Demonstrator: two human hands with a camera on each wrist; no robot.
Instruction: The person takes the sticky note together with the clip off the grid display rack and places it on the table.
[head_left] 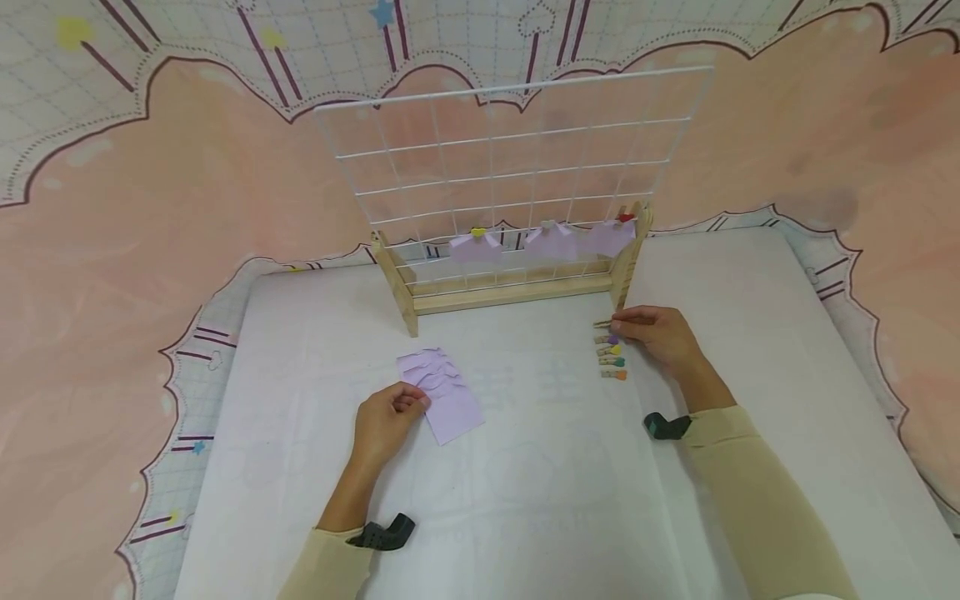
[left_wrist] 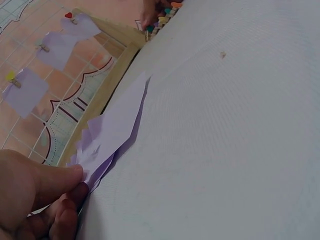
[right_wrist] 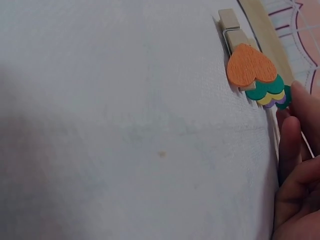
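My left hand (head_left: 388,421) pinches the edge of a light purple paper sheet (head_left: 457,414), which lies at the near end of an overlapping row of such sheets. In the left wrist view the sheet (left_wrist: 122,117) tilts up off the table, thumb on top. At the right, my right hand (head_left: 660,335) pinches the farthest mini clothespin (head_left: 602,323) of a short column. Its green heart (right_wrist: 287,98) shows at the fingertips in the right wrist view. Nearest in that column is a clothespin with an orange heart (right_wrist: 250,66); green, yellow and purple hearts lie behind it.
Behind the hands stands a white wire grid (head_left: 491,158) in a wooden base (head_left: 513,297). Three purple papers hang low on it from clothespins, one with a yellow heart (head_left: 478,232) and one with a red heart (head_left: 626,218). A white cloth (head_left: 525,500) covers the table.
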